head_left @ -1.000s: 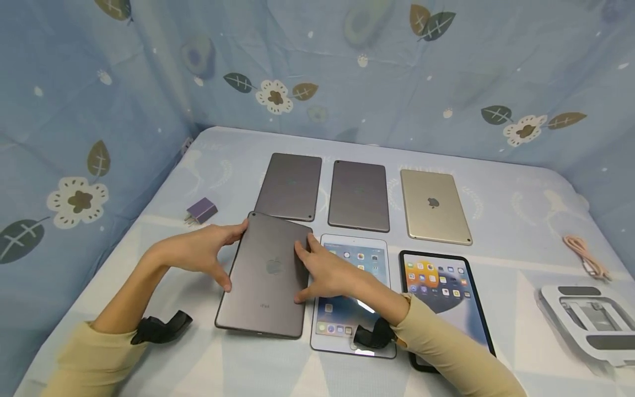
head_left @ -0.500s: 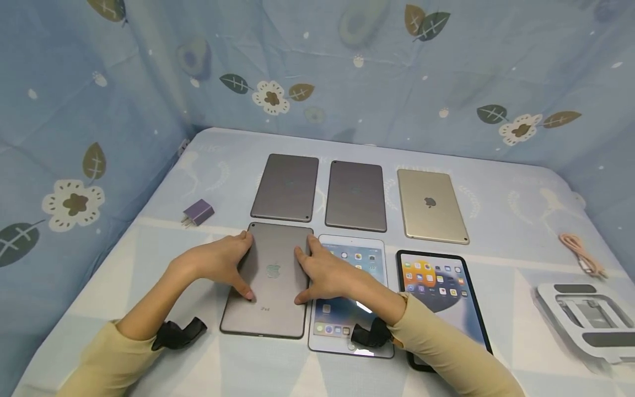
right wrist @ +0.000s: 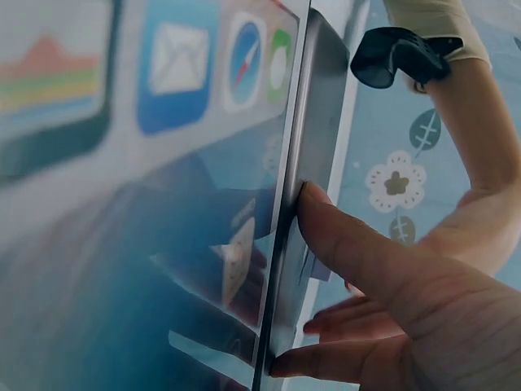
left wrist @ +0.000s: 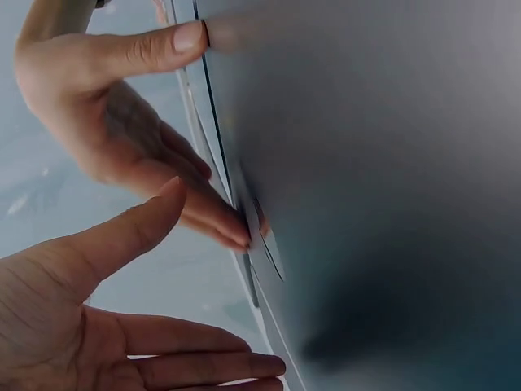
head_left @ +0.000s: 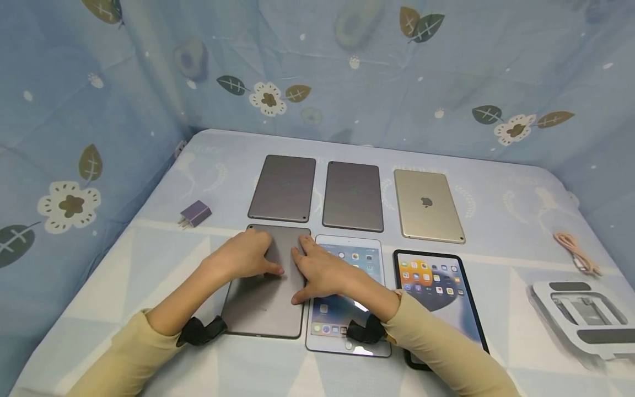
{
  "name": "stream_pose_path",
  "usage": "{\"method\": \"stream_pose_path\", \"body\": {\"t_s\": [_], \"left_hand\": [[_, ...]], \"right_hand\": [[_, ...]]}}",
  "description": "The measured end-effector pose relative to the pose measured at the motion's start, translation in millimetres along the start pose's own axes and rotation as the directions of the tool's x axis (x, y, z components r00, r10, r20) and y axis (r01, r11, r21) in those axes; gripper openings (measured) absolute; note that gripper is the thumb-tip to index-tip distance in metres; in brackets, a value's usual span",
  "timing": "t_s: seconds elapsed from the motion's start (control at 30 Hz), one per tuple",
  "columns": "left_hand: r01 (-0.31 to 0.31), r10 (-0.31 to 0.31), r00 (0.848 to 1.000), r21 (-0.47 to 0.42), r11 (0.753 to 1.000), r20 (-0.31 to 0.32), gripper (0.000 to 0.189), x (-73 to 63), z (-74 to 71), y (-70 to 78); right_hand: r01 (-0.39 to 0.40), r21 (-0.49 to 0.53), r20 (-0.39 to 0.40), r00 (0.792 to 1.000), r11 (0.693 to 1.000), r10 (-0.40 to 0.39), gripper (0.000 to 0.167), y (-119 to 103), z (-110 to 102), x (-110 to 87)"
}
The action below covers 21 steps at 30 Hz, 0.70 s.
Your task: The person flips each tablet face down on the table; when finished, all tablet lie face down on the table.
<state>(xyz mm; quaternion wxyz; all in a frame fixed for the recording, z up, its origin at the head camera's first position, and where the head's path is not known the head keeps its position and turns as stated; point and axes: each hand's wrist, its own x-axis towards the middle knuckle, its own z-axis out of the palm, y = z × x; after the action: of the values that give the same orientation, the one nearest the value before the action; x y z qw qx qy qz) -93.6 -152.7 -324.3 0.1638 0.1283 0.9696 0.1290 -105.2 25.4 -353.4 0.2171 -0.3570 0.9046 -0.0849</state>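
Note:
In the head view a dark grey tablet [head_left: 260, 314] lies back up at the front left, an iPad mark faintly showing on it. My left hand [head_left: 245, 256] is over its upper middle, thumb out to the right; the left wrist view shows that hand's fingers [left wrist: 187, 362] extended. At the tablet's right edge rests my right hand [head_left: 324, 270], fingers spread. Thumb and a fingertip of the right hand [right wrist: 391, 301] touch the edge in the right wrist view. Beneath this hand lies a white tablet [head_left: 357, 256], its lit screen partly covered.
Behind are two more dark grey tablets [head_left: 283, 188] [head_left: 353, 196] and a gold one [head_left: 429, 212], all back up. A black-framed tablet [head_left: 436, 284] lies on the right. Beyond it are a white stand [head_left: 587, 317] and a pink cable [head_left: 575, 251]. A purple charger [head_left: 195, 213] sits left.
The grey tablet, earlier tilted and overlapping the one behind, now lies straight beside the white tablet. My left hand has moved right from its left edge onto its back. The right hand stays nearly still.

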Motion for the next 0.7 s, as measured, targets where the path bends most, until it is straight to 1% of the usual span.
{"method": "stream_pose_path", "body": {"t_s": [0.13,0.33,0.47,0.57,0.7], "left_hand": [[-0.047,0.047,0.999,-0.003,0.999,0.013,0.036,5.7,1.1,7.4],[-0.073,0.075,0.995,-0.027,0.997,0.067,0.041,11.5,1.8,12.2],[-0.095,0.096,0.993,-0.018,0.995,0.069,0.045,15.4,3.7,14.7],[-0.124,0.125,0.99,-0.01,0.992,0.064,0.044,18.6,5.9,18.2],[-0.173,0.173,0.984,0.011,0.985,0.05,0.041,23.8,8.4,26.4]], "right_hand": [[0.0,0.013,0.006,1.0,1.0,0.0,0.1,-0.5,-0.1,0.7],[0.005,0.049,0.005,1.0,0.999,-0.006,0.101,0.3,-0.4,0.7],[0.009,0.069,-0.001,1.0,0.998,-0.009,0.097,6.5,-5.6,-4.4],[-0.015,0.101,-0.015,1.0,0.995,0.017,0.094,16.3,-11.9,-12.2],[-0.073,0.146,-0.056,0.995,0.987,0.082,0.091,34.1,-15.4,-24.4]]}}
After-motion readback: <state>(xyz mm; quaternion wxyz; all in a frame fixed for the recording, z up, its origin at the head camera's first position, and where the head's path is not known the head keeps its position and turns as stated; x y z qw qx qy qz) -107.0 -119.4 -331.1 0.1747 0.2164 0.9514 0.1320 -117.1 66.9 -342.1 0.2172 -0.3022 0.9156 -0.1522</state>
